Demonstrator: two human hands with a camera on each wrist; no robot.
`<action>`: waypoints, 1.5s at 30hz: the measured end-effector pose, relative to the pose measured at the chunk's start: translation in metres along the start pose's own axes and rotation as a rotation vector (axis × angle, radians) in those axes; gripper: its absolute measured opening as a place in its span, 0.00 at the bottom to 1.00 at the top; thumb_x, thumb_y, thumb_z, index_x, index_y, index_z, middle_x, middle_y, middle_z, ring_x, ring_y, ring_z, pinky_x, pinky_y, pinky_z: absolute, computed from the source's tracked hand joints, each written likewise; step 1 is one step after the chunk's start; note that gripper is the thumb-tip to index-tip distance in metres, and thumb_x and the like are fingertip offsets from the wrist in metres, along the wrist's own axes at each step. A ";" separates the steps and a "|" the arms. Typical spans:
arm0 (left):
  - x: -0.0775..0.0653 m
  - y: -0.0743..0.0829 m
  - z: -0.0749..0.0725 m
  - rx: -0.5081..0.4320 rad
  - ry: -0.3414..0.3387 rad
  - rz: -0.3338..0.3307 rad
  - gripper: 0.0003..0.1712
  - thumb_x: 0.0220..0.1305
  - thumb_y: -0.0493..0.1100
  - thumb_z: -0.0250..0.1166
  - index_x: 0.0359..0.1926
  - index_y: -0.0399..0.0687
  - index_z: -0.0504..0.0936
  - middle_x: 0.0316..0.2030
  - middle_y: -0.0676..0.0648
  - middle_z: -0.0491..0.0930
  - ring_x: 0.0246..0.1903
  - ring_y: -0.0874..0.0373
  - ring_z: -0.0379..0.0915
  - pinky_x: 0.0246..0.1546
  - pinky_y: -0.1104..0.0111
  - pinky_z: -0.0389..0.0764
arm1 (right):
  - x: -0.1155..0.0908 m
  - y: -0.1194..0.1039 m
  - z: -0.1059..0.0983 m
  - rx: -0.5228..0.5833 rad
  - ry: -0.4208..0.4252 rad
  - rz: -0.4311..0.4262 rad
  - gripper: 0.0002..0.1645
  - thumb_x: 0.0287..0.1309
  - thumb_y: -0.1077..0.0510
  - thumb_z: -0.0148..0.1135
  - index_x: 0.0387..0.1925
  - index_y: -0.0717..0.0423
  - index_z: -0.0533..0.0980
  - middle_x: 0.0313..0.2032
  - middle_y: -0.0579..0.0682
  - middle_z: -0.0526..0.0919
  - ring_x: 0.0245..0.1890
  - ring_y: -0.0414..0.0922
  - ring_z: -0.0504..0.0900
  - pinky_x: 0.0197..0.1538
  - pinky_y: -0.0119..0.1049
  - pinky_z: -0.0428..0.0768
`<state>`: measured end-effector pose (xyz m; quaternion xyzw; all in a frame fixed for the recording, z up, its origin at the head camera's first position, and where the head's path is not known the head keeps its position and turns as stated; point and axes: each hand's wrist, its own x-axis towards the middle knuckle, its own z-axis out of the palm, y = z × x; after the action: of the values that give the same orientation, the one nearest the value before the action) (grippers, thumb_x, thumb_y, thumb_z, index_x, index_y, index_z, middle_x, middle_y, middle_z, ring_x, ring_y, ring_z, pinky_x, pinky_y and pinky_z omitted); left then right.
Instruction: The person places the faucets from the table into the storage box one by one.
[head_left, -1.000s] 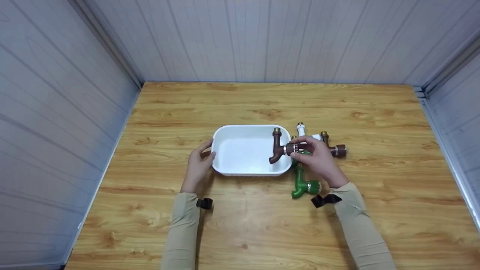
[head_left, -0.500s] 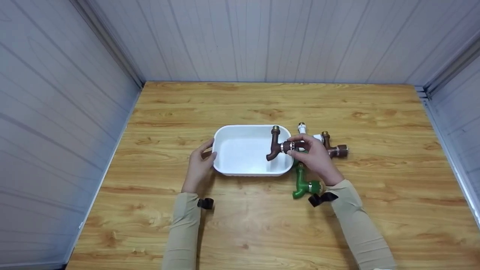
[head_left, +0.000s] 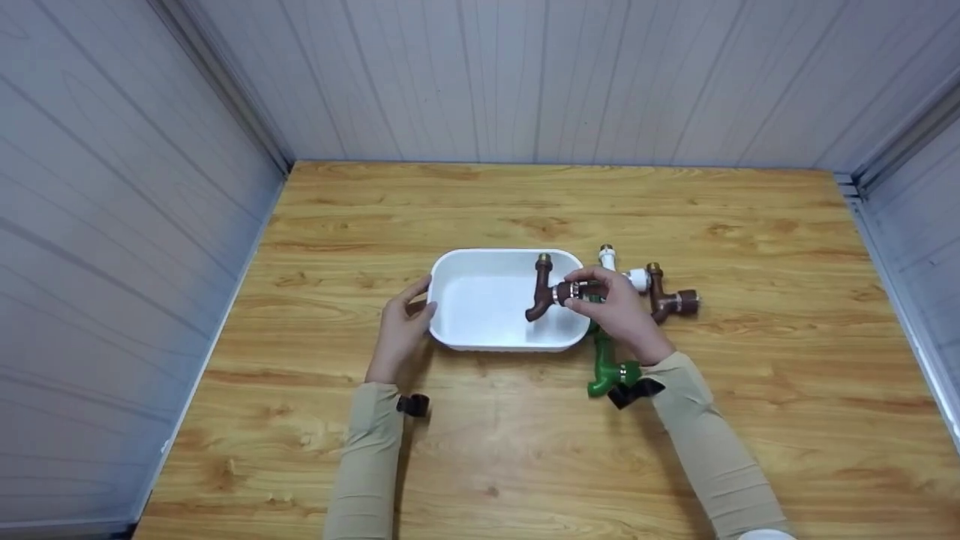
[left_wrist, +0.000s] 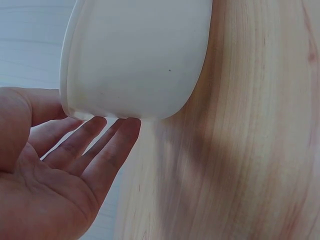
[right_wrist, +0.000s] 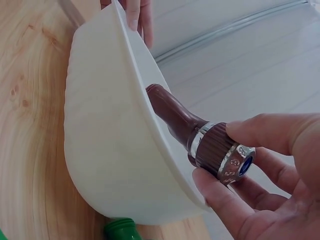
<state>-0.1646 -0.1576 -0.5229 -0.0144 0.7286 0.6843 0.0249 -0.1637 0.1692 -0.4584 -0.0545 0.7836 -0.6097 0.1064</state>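
In the head view, my right hand [head_left: 616,311] pinches a brown tap [head_left: 541,289] by its ribbed knob, holding it over the right part of a white plastic tub [head_left: 480,348]. The right wrist view shows my thumb and fingers around the knob of the tap [right_wrist: 207,145], beside a silvery ring and blue end. My left hand [head_left: 399,334] holds the tub's left end. Seen from the left wrist, its fingertips [left_wrist: 131,127] press the outer wall of the tub [left_wrist: 135,60] while the thumb lies at the rim, its tip hidden.
Right of the tub, a white tap [head_left: 637,280], another brown tap [head_left: 664,301] and a green tap [head_left: 604,367] lie on the wooden table [head_left: 487,450]. More green shows partly hidden under my right hand. Panelled walls [head_left: 487,82] stand behind and on both sides.
My right hand has moved slightly left with the brown tap, carrying it further over the tub. The left hand stays at the tub's left end.
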 end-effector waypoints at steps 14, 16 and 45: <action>0.001 -0.001 0.003 -0.008 0.013 -0.008 0.26 0.64 0.27 0.57 0.64 0.34 0.69 0.59 0.35 0.70 0.53 0.40 0.72 0.48 0.57 0.81 | 0.013 0.015 0.019 -0.028 -0.023 -0.003 0.20 0.53 0.68 0.68 0.49 0.66 0.76 0.50 0.60 0.77 0.48 0.56 0.77 0.47 0.36 0.78; 0.000 -0.001 0.002 -0.007 -0.002 0.007 0.27 0.64 0.26 0.56 0.64 0.31 0.67 0.59 0.32 0.68 0.54 0.36 0.71 0.49 0.52 0.79 | 0.013 0.014 0.022 -0.029 -0.039 -0.016 0.20 0.53 0.69 0.67 0.49 0.67 0.76 0.51 0.61 0.76 0.49 0.57 0.77 0.47 0.37 0.78; 0.002 -0.005 0.000 -0.015 0.023 0.033 0.26 0.64 0.26 0.57 0.63 0.31 0.69 0.58 0.33 0.70 0.53 0.36 0.72 0.46 0.56 0.82 | 0.030 0.030 0.049 -0.109 -0.116 -0.100 0.18 0.49 0.69 0.69 0.44 0.62 0.78 0.45 0.56 0.80 0.46 0.54 0.79 0.54 0.51 0.76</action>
<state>-0.1659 -0.1580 -0.5279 -0.0105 0.7240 0.6897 0.0048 -0.1801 0.1235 -0.5019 -0.1343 0.8043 -0.5667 0.1180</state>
